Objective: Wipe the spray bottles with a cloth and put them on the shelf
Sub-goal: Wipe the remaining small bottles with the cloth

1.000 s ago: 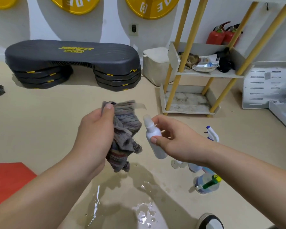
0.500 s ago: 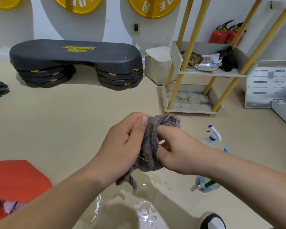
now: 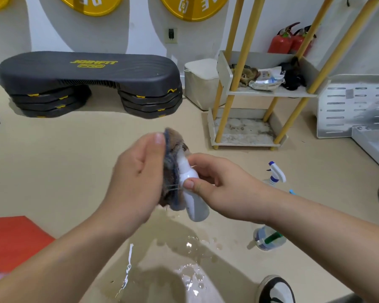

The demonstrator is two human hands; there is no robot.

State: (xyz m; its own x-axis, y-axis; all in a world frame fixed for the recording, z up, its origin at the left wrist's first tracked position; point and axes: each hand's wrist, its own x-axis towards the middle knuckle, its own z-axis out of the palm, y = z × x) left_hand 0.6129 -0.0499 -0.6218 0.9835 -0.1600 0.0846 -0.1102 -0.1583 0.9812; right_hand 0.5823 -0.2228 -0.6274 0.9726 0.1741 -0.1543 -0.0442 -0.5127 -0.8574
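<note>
Wiping is being done: the bottle (image 3: pixel 194 202) is being pinched by the fingers of the right hand (image 3: pixel 224 189), and the cloth (image 3: pixel 172 171), gripped by the left hand (image 3: pixel 138 178), is being pressed against it. Next, a carry to the shelf (image 3: pixel 271 93) is probably being called for.

Bright even light, puddle (image 3: pixel 190 272) glare, wide-angle bowing
</note>
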